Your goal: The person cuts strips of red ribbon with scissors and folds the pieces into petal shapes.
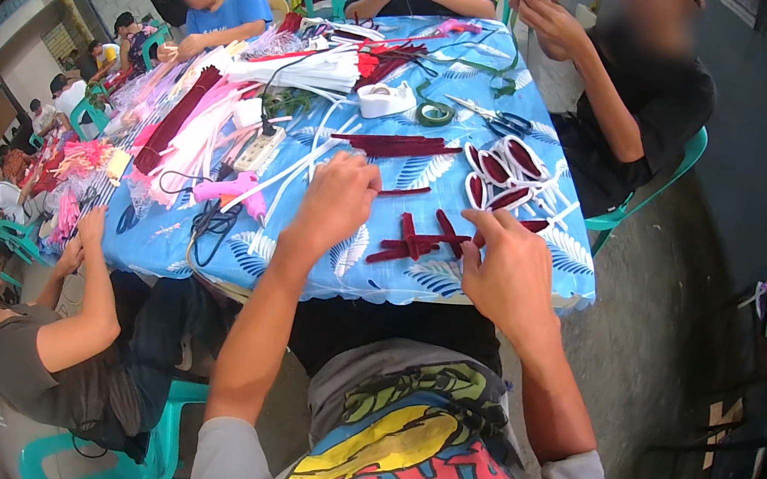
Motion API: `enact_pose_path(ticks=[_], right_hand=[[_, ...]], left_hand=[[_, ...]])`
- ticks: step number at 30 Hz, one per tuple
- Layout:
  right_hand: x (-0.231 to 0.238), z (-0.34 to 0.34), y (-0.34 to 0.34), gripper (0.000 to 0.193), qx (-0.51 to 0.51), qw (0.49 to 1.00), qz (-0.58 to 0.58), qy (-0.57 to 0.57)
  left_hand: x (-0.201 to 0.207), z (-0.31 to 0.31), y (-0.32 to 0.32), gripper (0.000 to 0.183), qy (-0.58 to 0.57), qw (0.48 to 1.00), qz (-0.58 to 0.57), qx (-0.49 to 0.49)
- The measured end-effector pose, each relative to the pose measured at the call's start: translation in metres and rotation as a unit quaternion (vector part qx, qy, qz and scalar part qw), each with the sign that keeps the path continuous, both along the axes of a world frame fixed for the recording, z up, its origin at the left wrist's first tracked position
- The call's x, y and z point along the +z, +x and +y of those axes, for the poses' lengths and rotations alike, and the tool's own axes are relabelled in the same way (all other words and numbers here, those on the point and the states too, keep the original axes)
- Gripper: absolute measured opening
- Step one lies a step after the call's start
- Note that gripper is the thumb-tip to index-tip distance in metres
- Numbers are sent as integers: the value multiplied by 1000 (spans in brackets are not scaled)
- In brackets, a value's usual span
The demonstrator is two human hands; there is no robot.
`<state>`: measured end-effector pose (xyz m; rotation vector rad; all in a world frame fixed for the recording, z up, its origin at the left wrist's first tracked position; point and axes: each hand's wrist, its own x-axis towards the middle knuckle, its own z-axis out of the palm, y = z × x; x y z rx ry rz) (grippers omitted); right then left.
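At the near edge of the table, my left hand (pixel 337 203) has its fingers curled. A short dark red pipe cleaner (pixel 407 192) reaches out from its fingertips to the right. My right hand (pixel 512 269) is lowered over the cloth, index finger and thumb apart. Beside its thumb lies a small pile of cut dark red pipe cleaners (pixel 411 243), some crossing. A longer bundle of dark red pipe cleaners (pixel 401 146) lies beyond my hands. Several white-edged dark red loops (pixel 492 167), petal-shaped, rest just past my right hand.
A pink glue gun (pixel 235 191), a white extension socket (pixel 259 151), scissors (pixel 494 115), green tape (pixel 435 113) and a white tape dispenser (pixel 387 100) lie on the blue patterned tablecloth (pixel 337 277). Pipe cleaner bundles (pixel 302 69) cover the far left. People sit around the table.
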<state>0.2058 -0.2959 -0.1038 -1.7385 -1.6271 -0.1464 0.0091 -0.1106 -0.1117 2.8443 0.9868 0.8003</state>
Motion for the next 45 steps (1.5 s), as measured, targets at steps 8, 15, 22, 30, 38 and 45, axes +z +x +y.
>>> enact_pose_path(ticks=[8, 15, 22, 30, 38, 45], right_hand=[[13, 6, -15, 18, 124, 973, 33, 193], [-1, -6, -27, 16, 214, 961, 79, 154], [-19, -35, -65, 10, 262, 918, 293, 45], [-30, -39, -74, 8, 233, 923, 304, 42], [-27, -50, -79, 6, 274, 862, 424, -42], [-30, -51, -85, 7, 270, 837, 474, -50]], left_hand=[[33, -68, -27, 5, -15, 998, -59, -4], [49, -135, -51, 6, -248, 945, -210, -31], [22, -167, -40, 14, -334, 794, -501, -84], [9, -170, -42, 14, -356, 753, -540, -124], [6, -172, -40, 13, -348, 757, -537, -132], [2, -174, -38, 12, -350, 762, -528, -134]])
